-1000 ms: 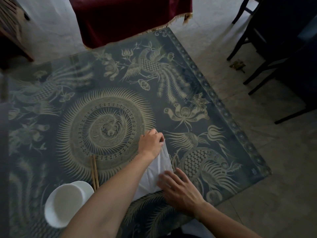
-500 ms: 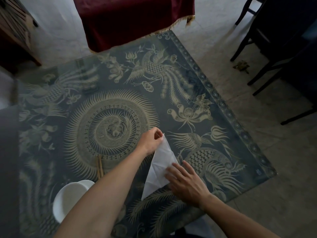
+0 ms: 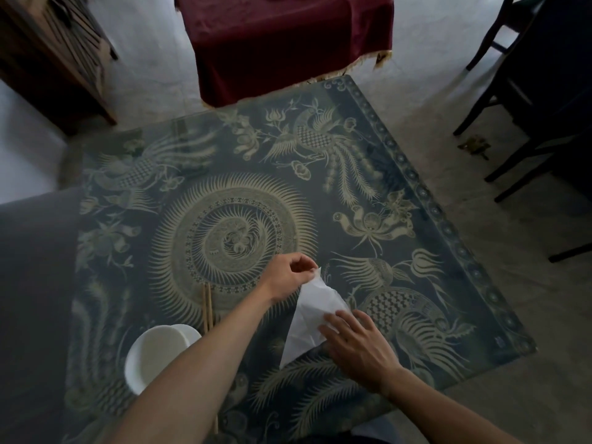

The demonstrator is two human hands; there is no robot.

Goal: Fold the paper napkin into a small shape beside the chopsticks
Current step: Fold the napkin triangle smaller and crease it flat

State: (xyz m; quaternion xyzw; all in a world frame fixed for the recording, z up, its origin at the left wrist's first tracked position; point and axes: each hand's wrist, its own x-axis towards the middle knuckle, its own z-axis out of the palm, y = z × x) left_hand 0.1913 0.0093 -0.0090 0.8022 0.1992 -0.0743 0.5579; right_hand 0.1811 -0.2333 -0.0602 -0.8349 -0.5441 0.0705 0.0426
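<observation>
A white paper napkin point(image 3: 309, 310), partly folded into a long pointed shape, lies on the patterned blue table point(image 3: 368, 161). My left hand point(image 3: 288, 275) pinches the napkin's far tip and holds it slightly raised. My right hand point(image 3: 358, 344) rests on the napkin's near right part with fingers spread, pressing it to the table. A pair of wooden chopsticks point(image 3: 207, 307) lies to the left of the napkin; my left forearm crosses over their near part.
A white bowl point(image 3: 153, 357) stands left of the chopsticks, near the table's front. A maroon-draped table point(image 3: 288, 40) stands beyond the far edge. Dark chairs point(image 3: 528, 100) stand on the floor at the right, wooden furniture point(image 3: 54, 52) at the far left.
My left hand has lifted the napkin's far tip off the table and the napkin has narrowed into a pointed fold. My right hand stays pressed on its near part.
</observation>
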